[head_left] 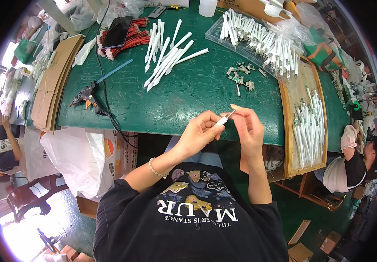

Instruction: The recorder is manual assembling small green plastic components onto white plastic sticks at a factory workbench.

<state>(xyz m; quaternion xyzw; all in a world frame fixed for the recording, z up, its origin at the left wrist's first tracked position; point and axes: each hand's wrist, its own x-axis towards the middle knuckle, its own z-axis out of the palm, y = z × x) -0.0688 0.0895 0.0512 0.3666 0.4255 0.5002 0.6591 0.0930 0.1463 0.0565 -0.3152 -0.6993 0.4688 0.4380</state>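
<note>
Hands met just below the near edge of the green table (pixel 188 96). Our left hand (pixel 199 131) had its fingers closed round a white stick (pixel 224 119), which lay tilted, its thin metal tip pointing up and right. Our right hand (pixel 247 126) pinched that tip between thumb and forefinger, the other fingers curled loosely.

On the table, straight beyond the hands, lay a loose pile of white sticks (pixel 166 52). Right of that pile sat a scatter of small metal parts (pixel 241 74). A clear tray (pixel 258 39) of more sticks ran along the table's far right part. Off the table's right edge a wooden board (pixel 304 126) carried a row of finished sticks with green ends. A black glue gun (pixel 86 98) rested near the table's left edge, its cord trailing over the near edge. At the far left of the table a dark phone (pixel 118 31) lay on a bundle of red wires (pixel 131 39). Flat brown cardboard (pixel 53 83) was stacked against the table's left edge. Below the table's near left corner hung a white sack (pixel 88 153) bearing an orange round mark.
</note>
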